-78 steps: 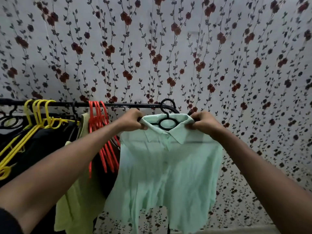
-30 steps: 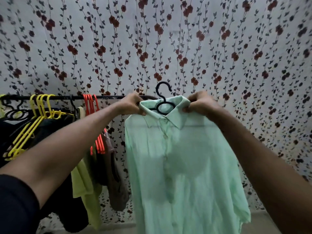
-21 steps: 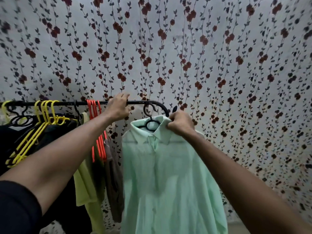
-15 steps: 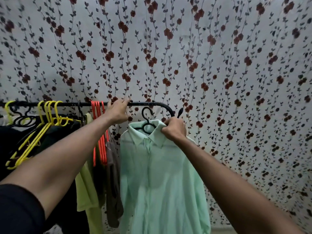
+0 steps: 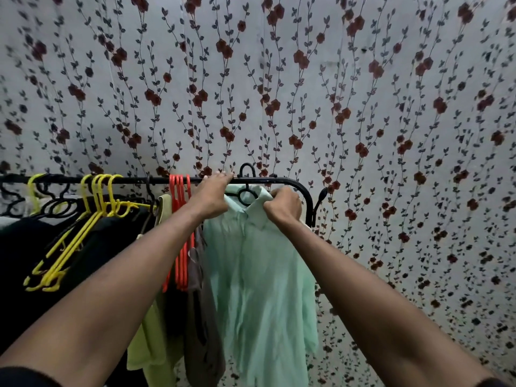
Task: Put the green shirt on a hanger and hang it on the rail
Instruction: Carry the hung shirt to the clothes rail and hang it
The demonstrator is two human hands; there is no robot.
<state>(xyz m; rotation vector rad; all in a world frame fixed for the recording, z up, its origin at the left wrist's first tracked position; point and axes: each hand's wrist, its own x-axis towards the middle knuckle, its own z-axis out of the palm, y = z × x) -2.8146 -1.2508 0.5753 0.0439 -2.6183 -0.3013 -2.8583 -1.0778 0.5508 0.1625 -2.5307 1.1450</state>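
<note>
Your right hand (image 5: 282,205) pinches the collar of the green shirt (image 5: 259,275), which hangs below it. The black hanger (image 5: 245,188) is hooked over the rail (image 5: 279,180). Your left hand (image 5: 212,195), fingers extended, rests on the rail just left of the hook.

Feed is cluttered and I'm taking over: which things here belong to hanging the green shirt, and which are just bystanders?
Job:
- green shirt, held at the collar by the right hand
- black hanger, hook over the rail
- left hand at the rail

Bystanders:
- yellow hangers
- orange hangers
- yellow-green garment
- brown garment
</note>
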